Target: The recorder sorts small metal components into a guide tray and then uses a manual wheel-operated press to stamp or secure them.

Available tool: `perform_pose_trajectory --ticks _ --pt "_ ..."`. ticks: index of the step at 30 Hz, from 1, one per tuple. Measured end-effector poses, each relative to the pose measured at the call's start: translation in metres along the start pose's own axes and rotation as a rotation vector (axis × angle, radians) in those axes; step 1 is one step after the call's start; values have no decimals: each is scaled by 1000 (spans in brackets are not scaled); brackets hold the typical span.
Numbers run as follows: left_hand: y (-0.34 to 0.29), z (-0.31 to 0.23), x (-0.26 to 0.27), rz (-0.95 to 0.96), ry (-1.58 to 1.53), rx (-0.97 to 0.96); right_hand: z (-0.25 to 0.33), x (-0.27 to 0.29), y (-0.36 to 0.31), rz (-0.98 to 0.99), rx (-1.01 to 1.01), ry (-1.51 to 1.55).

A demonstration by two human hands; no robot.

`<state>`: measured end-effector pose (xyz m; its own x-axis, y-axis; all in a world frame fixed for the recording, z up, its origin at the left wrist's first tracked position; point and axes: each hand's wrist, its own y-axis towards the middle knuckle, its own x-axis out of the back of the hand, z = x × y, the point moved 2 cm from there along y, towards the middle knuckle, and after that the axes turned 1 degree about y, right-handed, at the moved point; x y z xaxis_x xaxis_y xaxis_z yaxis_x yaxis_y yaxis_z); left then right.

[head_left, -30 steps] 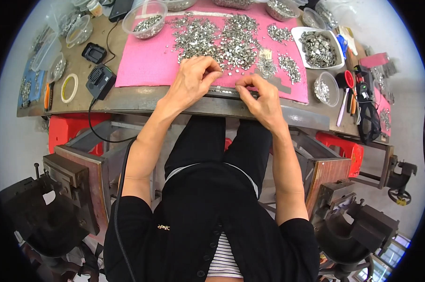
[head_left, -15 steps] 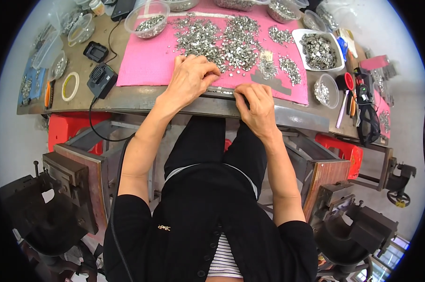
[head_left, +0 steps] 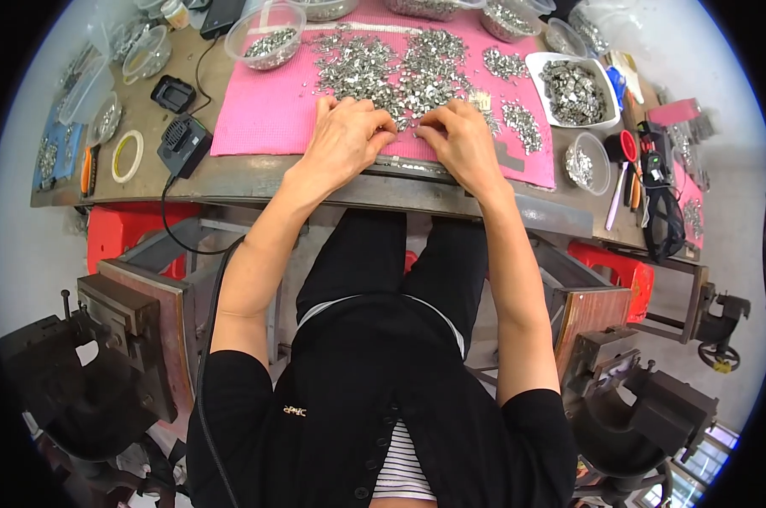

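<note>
My left hand [head_left: 342,137] rests at the front of a pink mat [head_left: 260,118], its thumb and fingers pinched together; what they hold, if anything, is too small to make out. Just to the right, my right hand [head_left: 468,144] reaches over the mat's near part, with thumb and forefinger brought close at the loose pieces. Both hands are at the near edge of a wide heap of small silver metal pieces [head_left: 358,68]. Below the fingertips, a narrow metal bar [head_left: 410,166] with small silver bits lies along the table's front edge. A flat grey plate [head_left: 508,156] is partly behind my right hand.
A white tray [head_left: 531,68] of metal pieces and a clear round tub [head_left: 599,173] stand to the right. At the left are a clear bowl [head_left: 246,42], a black charger [head_left: 184,144] with a cable and a tape roll [head_left: 127,156]. Dark vises [head_left: 645,415] stand below.
My right hand has moved up and away from the metal bar at the table edge to the near edge of the heap. My left hand has stayed almost in place.
</note>
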<state>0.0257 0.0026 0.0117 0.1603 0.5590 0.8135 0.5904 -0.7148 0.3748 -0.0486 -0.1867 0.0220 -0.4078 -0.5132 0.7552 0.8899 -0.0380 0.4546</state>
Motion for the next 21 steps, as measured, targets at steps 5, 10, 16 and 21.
perform_pose_trajectory --ticks 5,10,16,21 --pt "0 1 2 12 -24 11 -5 -10 4 48 -57 -50" --pt "3 -1 0 -52 65 -39 -7 -9 1 20 38 -145" --pt "1 -2 -3 -48 72 -44 -6 -9 0 29 10 -115" --pt "2 -7 -2 -77 30 -67 0 3 -5 8 5 -94"
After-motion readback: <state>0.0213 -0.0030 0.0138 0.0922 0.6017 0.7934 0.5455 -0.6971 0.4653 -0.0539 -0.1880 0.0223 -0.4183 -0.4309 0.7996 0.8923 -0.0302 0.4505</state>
